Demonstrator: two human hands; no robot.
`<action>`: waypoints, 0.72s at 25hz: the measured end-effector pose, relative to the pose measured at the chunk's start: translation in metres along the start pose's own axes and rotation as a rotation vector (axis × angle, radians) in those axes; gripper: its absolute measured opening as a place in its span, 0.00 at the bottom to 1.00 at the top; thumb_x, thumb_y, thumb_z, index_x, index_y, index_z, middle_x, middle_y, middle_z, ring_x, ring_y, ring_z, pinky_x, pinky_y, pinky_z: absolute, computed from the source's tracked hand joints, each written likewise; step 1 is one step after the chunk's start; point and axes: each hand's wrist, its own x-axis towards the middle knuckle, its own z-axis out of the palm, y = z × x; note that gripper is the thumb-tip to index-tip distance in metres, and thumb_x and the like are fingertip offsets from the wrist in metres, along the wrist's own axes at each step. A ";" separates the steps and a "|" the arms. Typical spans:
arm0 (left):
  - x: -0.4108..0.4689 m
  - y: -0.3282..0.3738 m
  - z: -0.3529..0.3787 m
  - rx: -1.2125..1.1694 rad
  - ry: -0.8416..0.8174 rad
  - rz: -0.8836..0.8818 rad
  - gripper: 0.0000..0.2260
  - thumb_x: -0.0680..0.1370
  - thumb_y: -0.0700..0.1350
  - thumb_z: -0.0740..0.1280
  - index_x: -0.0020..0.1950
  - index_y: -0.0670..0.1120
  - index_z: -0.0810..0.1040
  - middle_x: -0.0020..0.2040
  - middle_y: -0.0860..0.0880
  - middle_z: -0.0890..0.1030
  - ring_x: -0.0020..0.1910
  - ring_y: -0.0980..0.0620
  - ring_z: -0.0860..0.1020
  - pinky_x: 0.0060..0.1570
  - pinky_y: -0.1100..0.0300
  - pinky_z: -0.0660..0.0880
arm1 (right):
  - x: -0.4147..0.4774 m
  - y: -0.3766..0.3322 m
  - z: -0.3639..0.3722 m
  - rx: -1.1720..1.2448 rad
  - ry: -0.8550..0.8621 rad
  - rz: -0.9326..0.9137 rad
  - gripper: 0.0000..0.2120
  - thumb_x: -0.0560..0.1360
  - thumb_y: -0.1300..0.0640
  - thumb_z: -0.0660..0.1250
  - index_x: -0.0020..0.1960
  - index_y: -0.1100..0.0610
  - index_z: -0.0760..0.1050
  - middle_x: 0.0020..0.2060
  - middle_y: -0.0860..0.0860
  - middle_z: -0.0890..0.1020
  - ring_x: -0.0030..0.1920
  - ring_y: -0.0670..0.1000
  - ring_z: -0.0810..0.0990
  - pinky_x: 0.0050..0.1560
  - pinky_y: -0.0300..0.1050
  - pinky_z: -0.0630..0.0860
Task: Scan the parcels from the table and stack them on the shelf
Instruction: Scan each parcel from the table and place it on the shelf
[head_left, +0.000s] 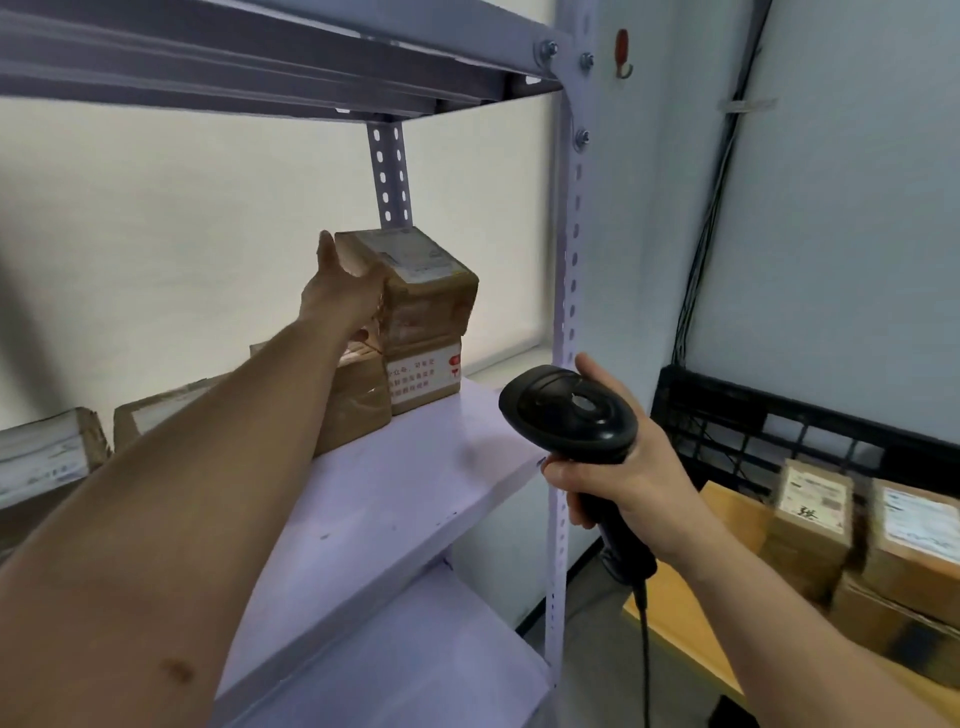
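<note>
A: Left grip (345, 291), state?

B: Arm extended to the shelf (405, 478). The palm is against the near-left corner of the top parcel (431, 270). The thumb is straight, pointing up beside its left face. The fingers are hidden by the hand itself, so I cannot tell whether they curl round the parcel or only press it.

A: Position of that parcel?

B: Touching the left grip, on its right side. It tops a stack at the shelf's back right corner. The taped parcel (423, 374), white tape with red print, is at the bottom of the stack, below and right of the grip.

A: Other items near that grip?

B: 1 low parcel (358, 400) sits directly under the wrist, touching the stack's left side. 2 more are well left of the forearm: a pale parcel (47, 452) and a brown parcel (156, 405), both blurred.

A: Right grip (623, 483)?

B: Closed round the handle of the scanner (569, 410), fingers wrapped tight, thumb up along the right of the head. The head sits above and left of the grip. The cable (645, 649) hangs from the handle, straight below the grip.

A: Surroundings on that side?

B: The shelf post (566, 312) stands just left of the right grip, behind the scanner. To its right is the surface (737, 504) with 2 labelled parcels, label parcel 1 (810, 509) and label parcel 2 (919, 530), side by side, print unreadable. A black crate (779, 431) stands behind them, above and right of the grip.
</note>
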 end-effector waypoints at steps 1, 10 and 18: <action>0.004 -0.001 0.000 0.076 0.035 0.064 0.29 0.80 0.56 0.60 0.79 0.53 0.54 0.69 0.47 0.71 0.60 0.43 0.75 0.53 0.48 0.79 | 0.001 0.001 0.002 0.000 0.000 0.001 0.47 0.64 0.67 0.75 0.74 0.37 0.61 0.48 0.55 0.82 0.28 0.59 0.77 0.31 0.51 0.77; 0.004 -0.012 0.011 0.391 -0.023 0.233 0.33 0.72 0.54 0.72 0.73 0.47 0.62 0.65 0.45 0.75 0.64 0.41 0.72 0.57 0.49 0.71 | -0.004 0.002 0.005 0.004 0.012 -0.010 0.45 0.68 0.74 0.72 0.71 0.35 0.62 0.48 0.56 0.81 0.27 0.56 0.76 0.30 0.48 0.77; -0.007 -0.011 0.019 0.424 0.023 0.190 0.43 0.72 0.56 0.71 0.78 0.50 0.48 0.73 0.41 0.65 0.70 0.39 0.66 0.63 0.45 0.67 | -0.028 -0.002 -0.016 -0.019 0.022 -0.022 0.45 0.69 0.75 0.70 0.69 0.34 0.61 0.44 0.55 0.82 0.27 0.57 0.77 0.29 0.47 0.77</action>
